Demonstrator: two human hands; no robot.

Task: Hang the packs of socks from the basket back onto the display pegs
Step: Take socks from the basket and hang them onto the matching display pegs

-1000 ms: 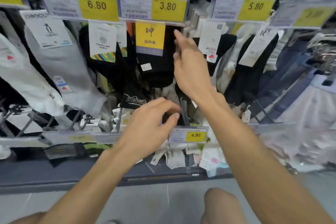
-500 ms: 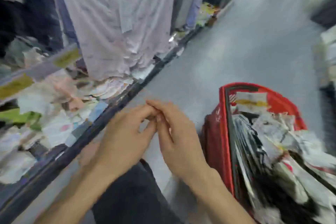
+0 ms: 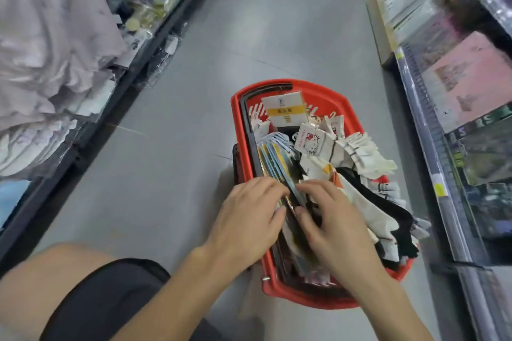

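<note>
In the red basket [image 3: 332, 94] near the middle of the frame, a white header card [image 3: 307, 141] on a pack of pale socks shows a cartoon cat's face with a red bow and the words "Hello Kitty" in red. Above it, a larger white card [image 3: 284, 109] carries a small dark emblem and a yellow band of Chinese characters too blurred to read. The flat packs of socks [image 3: 273, 158] along the basket's left side show blue and yellow print, illegible, as is the yellow shelf tag [image 3: 439, 189] at the right.
</note>
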